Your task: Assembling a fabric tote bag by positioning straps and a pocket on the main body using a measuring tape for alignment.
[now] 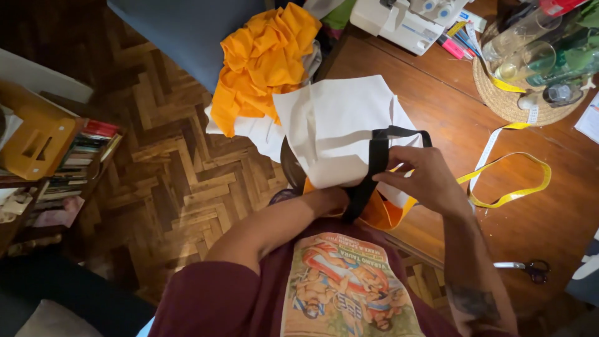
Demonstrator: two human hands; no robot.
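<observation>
A white fabric bag (340,122) with an orange lining (382,213) lies over the near left edge of the wooden table (449,112). A black strap (376,163) loops across it. My right hand (423,179) pinches the strap against the white cloth. My left hand (326,201) reaches under the bag's lower edge, its fingers hidden by the fabric. A heap of orange cloth (262,59) rests behind the bag on a chair.
A yellow measuring tape (511,181) curls on the table to the right. Scissors (527,268) lie near the front right. A white sewing machine (399,22), pens and a woven mat (508,103) with glassware stand at the back. A low bookshelf (68,162) stands at left.
</observation>
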